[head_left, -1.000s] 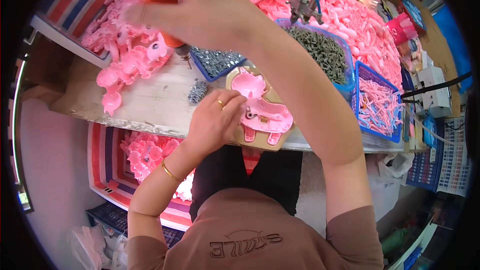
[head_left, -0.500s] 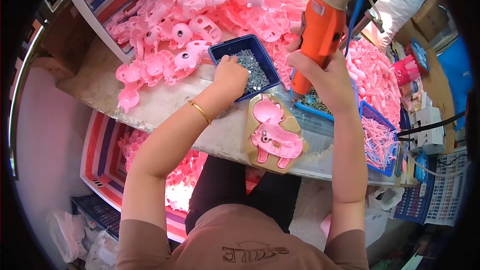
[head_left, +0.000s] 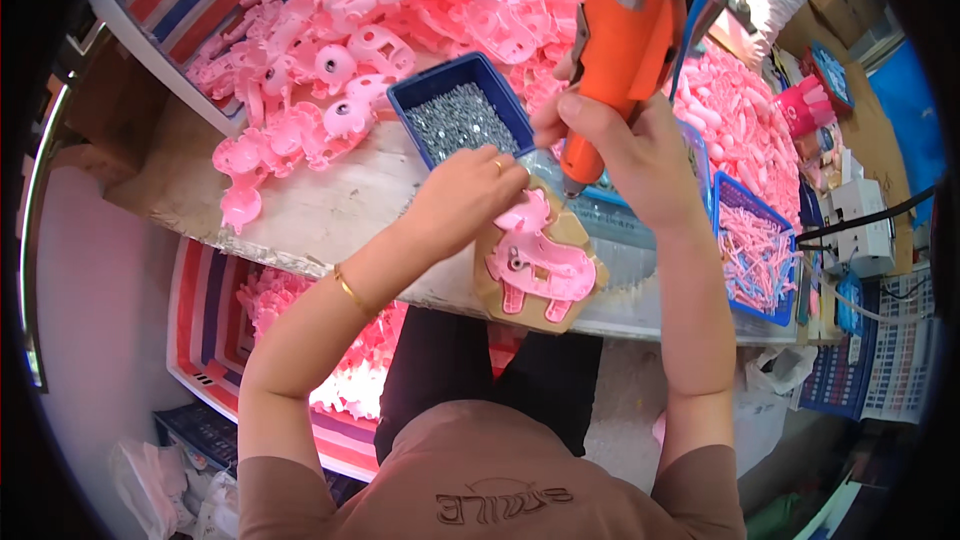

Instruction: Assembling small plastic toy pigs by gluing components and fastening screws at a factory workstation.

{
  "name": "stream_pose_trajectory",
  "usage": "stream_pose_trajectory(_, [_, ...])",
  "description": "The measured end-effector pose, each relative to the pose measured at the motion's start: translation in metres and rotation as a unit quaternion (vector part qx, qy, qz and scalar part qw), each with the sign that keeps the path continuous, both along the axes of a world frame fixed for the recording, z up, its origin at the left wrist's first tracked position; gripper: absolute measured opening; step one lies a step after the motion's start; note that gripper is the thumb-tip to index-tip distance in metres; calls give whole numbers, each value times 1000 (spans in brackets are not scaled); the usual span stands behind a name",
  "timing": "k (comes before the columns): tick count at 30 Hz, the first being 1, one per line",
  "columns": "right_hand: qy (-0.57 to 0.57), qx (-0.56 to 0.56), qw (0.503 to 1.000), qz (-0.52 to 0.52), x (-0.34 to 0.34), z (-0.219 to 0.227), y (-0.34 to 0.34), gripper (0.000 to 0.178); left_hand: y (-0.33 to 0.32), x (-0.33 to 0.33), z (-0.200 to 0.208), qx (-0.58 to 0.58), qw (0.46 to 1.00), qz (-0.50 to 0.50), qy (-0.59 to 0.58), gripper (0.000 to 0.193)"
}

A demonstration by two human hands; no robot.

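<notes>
My right hand (head_left: 645, 155) grips an orange electric screwdriver (head_left: 625, 40), its tip pointing down beside the top of a pink animal-shaped plastic shell (head_left: 555, 265). The shell lies in a tan holding block (head_left: 568, 227) at the front edge of the worktable. Over the shell's upper end is my left hand (head_left: 465, 195), fingers curled together; whatever they hold is hidden from view. Just beyond that hand stands a dark blue box (head_left: 508, 90) of small metal screws (head_left: 460, 120).
A heap of pink shells (head_left: 400, 25) covers the back of the table. To the right are a blue basket (head_left: 745, 305) of thin pink and blue parts and a pile of pink pieces (head_left: 735, 110). A striped bin (head_left: 190, 315) sits below the left edge.
My left hand has left the screw box and come nearer, to the top of the pink shell. The screwdriver has shifted left and closer to the shell.
</notes>
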State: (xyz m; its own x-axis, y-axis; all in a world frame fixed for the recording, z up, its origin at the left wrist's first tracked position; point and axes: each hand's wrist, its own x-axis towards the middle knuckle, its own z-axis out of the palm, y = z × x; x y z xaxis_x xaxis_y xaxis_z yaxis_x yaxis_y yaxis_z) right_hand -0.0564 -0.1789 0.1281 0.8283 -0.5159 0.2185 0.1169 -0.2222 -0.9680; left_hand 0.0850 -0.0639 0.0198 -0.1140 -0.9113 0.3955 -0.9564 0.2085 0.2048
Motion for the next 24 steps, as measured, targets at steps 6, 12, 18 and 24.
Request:
stream_pose_trajectory(6, [-134, 104, 985, 19, -4, -9, 26, 26, 18, -40, 3, -75, 992, -41, 95, 15])
stream_pose_trajectory(12, [-171, 112, 979, -11, -8, -18, 31, 23, 20, -48, -3, -74, 988, -43, 129, 16])
stream_pose_trajectory(18, [-168, 107, 980, 13, -14, -17, 30, 23, 18, -55, -7, -78, 985, -32, 152, 18])
stream_pose_trajectory(24, [-132, 37, 990, -18, -14, -14, 32, 34, 17, -58, -11, -67, 979, -41, 187, 18])
